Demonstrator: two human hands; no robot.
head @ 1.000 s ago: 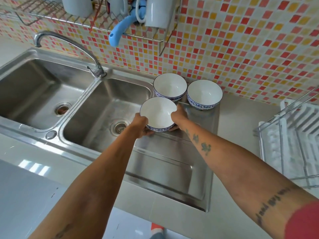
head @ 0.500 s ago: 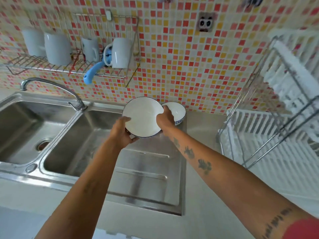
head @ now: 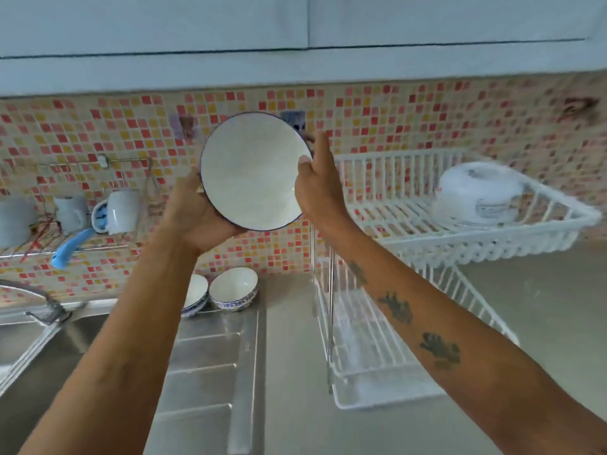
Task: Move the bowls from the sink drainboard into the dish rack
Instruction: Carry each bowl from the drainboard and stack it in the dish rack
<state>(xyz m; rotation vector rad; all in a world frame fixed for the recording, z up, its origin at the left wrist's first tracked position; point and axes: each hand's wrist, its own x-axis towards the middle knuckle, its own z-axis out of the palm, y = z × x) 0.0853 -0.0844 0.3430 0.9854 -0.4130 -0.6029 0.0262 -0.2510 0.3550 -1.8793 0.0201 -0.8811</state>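
Observation:
A white bowl with a dark blue rim (head: 253, 172) is held up high in front of the tiled wall, tipped so its inside faces me. My left hand (head: 193, 215) cups it from below left and my right hand (head: 317, 182) grips its right rim. Two more blue-patterned bowls (head: 234, 289) (head: 196, 295) stand at the back of the steel drainboard (head: 210, 366), the left one partly hidden by my left arm. The white two-tier dish rack (head: 404, 198) stands to the right of the raised bowl, its upper tier at about the bowl's height.
An upturned white container (head: 479, 195) lies in the rack's upper tier. The rack's lower tier (head: 364, 359) sits on the counter. A wall shelf at left holds mugs (head: 120, 211) and a blue brush (head: 67, 249). The faucet (head: 39, 300) and sink basin are at lower left. Cabinets hang above.
Both hands have lifted the bowl from just above the drainboard up to the level of the rack's upper tier, moving right. The view has tilted upward.

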